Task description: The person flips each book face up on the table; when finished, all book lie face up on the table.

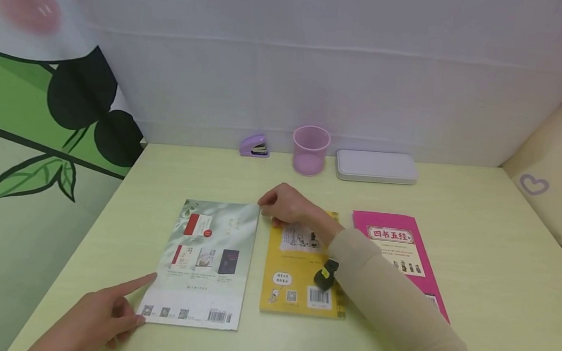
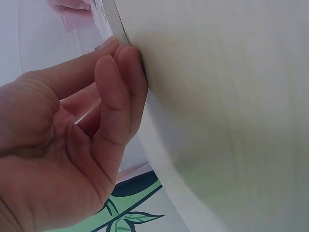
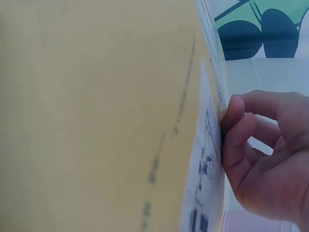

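1. Three books lie flat on the pale green table (image 1: 471, 219), long axes running from the person toward the wall; the green book (image 1: 205, 265) is leftmost, back cover up, barcode at its near edge.
2. The left hand (image 1: 95, 320) presses its fingertips (image 2: 126, 63) together against the green book's near left corner.
3. The right hand (image 1: 286, 205) rests curled fingers (image 3: 236, 125) at the green book's far right corner; whether they pinch it cannot be told.
4. Right of the green book lie a yellow book (image 1: 299, 268) and a pink book (image 1: 399, 247) titled "四书五经".
5. Beyond the green book, by the white wall, stand a purple stapler (image 1: 255, 145), pink cup (image 1: 310, 150) and white case (image 1: 376, 166).
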A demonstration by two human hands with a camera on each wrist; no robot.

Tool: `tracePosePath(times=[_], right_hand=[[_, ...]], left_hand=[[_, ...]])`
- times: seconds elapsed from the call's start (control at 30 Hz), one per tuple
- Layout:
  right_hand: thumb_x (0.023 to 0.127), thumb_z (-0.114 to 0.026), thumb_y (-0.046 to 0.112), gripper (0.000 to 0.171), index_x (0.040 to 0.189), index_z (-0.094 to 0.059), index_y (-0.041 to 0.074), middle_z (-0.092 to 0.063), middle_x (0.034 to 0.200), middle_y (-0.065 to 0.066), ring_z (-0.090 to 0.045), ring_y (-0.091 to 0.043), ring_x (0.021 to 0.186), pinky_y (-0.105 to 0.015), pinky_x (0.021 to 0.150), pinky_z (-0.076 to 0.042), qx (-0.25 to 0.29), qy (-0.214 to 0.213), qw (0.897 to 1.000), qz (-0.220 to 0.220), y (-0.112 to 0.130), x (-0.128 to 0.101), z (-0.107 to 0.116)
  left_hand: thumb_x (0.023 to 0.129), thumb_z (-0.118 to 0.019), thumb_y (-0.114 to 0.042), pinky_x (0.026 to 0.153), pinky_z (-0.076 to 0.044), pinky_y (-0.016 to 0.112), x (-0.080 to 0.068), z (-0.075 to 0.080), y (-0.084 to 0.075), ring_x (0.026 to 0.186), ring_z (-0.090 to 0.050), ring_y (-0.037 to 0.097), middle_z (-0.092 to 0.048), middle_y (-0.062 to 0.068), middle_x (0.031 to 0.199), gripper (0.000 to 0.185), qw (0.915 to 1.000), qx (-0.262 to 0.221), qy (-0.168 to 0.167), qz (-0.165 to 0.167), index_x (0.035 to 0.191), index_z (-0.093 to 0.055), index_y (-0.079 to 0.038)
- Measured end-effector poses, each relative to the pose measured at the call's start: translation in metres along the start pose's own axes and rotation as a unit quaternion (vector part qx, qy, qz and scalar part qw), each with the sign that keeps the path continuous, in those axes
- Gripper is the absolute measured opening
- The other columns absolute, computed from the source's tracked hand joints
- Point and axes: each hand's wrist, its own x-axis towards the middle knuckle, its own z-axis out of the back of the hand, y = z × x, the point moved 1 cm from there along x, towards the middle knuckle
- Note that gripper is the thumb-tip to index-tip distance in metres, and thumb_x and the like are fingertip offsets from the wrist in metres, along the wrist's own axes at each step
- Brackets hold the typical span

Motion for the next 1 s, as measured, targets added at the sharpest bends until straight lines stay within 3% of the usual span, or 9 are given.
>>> tracePosePath(times=[0.2,0.5,0.77,1.0], right_hand=[[0.104,-0.064,0.008,0.032,0.136,-0.066,0.005,-0.074,0.117,-0.01,-0.07,-0.015,0.069,-0.026,0.062,-0.059,0.084,0.034,0.996,0.026,-0.0053,0.0014,0.0034],[0.099,-0.065,-0.006,0.032,0.13,-0.066,0.002,-0.074,0.106,-0.012,-0.075,-0.021,0.079,-0.035,0.073,-0.065,0.211,0.056,0.974,0.056,-0.0073,0.0075,0.0072],[0.098,-0.068,-0.004,0.035,0.13,-0.074,0.007,-0.069,0.092,-0.01,-0.075,-0.021,0.077,-0.031,0.073,-0.064,0.221,0.076,0.97,0.073,-0.0072,0.0078,0.0082],[0.099,-0.067,-0.004,0.034,0.131,-0.073,0.006,-0.075,0.089,-0.011,-0.077,-0.02,0.078,-0.033,0.074,-0.065,0.224,0.08,0.968,0.079,-0.009,0.0088,0.0066]], left_hand=[[0.094,-0.08,-0.019,0.06,-0.045,0.027,-0.0011,0.0017,-0.0003,0.072,-0.056,0.016,-0.058,0.002,0.079,0.084,1.0,0.006,0.0,-0.006,0.164,-0.036,-0.006],[0.094,-0.08,-0.016,0.058,-0.046,0.026,-0.0008,0.003,0.0002,0.069,-0.057,0.017,-0.058,0.003,0.077,0.082,0.9998,0.001,-0.003,-0.021,0.163,-0.037,-0.006],[0.093,-0.079,-0.012,0.059,-0.049,0.027,0.0018,0.0025,0.0005,0.069,-0.057,0.018,-0.059,0.003,0.076,0.079,0.9997,-0.011,-0.002,-0.021,0.162,-0.04,-0.006],[0.094,-0.079,-0.013,0.058,-0.046,0.026,0.0003,0.0037,0.0014,0.07,-0.057,0.018,-0.058,0.003,0.076,0.079,0.9994,-0.006,-0.004,-0.035,0.162,-0.04,-0.006]])
